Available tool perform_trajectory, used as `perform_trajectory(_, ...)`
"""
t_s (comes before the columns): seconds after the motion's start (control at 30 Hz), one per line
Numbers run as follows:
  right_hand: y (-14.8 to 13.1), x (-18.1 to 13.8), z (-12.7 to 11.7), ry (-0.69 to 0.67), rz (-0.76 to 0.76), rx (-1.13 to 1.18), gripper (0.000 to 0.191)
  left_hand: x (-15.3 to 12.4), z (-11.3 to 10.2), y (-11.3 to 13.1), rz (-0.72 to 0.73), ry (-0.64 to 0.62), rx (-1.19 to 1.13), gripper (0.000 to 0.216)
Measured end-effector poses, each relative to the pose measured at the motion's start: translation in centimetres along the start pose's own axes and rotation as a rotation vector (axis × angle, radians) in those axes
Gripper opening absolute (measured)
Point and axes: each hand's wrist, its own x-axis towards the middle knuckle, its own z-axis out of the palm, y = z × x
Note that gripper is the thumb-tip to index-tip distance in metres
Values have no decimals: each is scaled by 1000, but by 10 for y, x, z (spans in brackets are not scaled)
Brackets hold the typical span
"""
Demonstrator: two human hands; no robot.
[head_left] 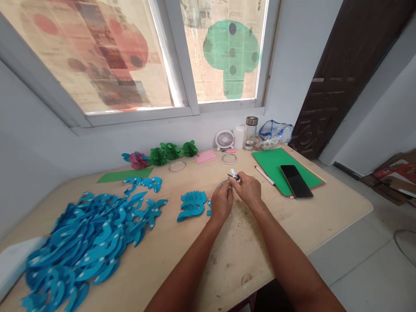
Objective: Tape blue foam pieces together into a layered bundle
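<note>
Left hand (222,203) is pinching a silvery ring (221,183) | right hand (248,189) is gripping dark-tipped tool (233,176) | firm bracing is likely helping

Bare fingers (234,183), bare forearms (190,265), dark clothing (274,298)

There are two hands (222,201) (248,189), three rings (177,171) and one phone (296,181).

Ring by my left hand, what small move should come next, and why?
Probably steady the ring with the left hand before shifting the right hand: that hand grips a small dark item, too small to identify, close beside the ring and the left fingers.
</note>
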Motion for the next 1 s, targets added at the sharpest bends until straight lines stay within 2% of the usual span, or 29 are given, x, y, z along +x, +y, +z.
perform_trajectory(0.13, 2, 1, -2, -9, 12, -13, 44, 1, 14, 2, 29, -48, 43, 25)
perform_trajectory(0.23, 3, 1, 0, -3, 4, -25, 44, -5, 11, 1, 69, -41, -9, 28)
perform_trajectory(0.37, 1, -1, 2, -20, -61, -29, 45, -16, -11, -2, -91, 187, -110, 25)
perform_trajectory(0.53, -11, -9, 3, -117, -199, -37, 42, -24, -45, -6, -288, 348, -327, 21)
perform_trajectory(0.73, -25, -19, 9, -176, -375, -52, 41, -29, -59, -17, -389, 332, -509, 25)
perform_trajectory(1.0, -34, -25, 11, -268, -450, -151, 40, -32, -64, -19, -407, 335, -509, 18)
